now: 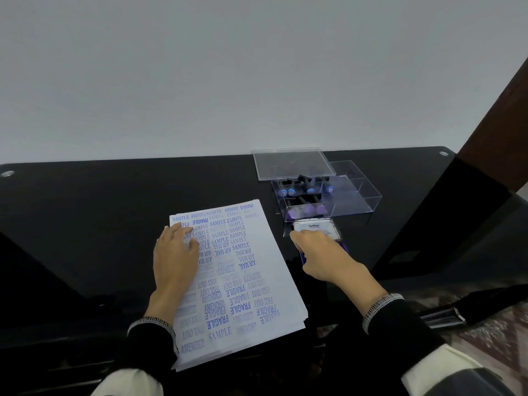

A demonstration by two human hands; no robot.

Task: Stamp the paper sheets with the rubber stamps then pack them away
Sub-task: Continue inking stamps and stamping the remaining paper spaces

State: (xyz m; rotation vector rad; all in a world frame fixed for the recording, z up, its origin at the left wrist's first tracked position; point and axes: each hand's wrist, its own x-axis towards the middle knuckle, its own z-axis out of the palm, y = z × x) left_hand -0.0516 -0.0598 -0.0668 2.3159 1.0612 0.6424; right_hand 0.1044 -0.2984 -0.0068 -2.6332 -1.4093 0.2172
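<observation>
Right hand (320, 252) has its grip on the ink pad (317, 231), fingers curled over its near edge, and the white lid looks tilted up, though whether it is being closed or opened I cannot tell from here. Left hand (175, 252) lies flat and relaxed on the paper sheets (245, 281), fingers straight, pinning the stack to the black tabletop (85, 210).

My read: stamping is about done, since the top sheet is crowded with blue words, so packing is the step in hand. To do it well, bring the lid down squarely and keep fingertips off the inked face; the flat left palm should hold those sheets from sliding.

Using the ink pad as our landmark: the stack sits just left of it, the clear box (328, 201) just behind it, and the loose clear lid (291, 164) behind that box.

Counting now: one ink pad, one box, one lid, one stack of several sheets. Rubber stamps (303, 195) lying in the box number seven by their coloured ends, four blue and three purple, as best I can see.
</observation>
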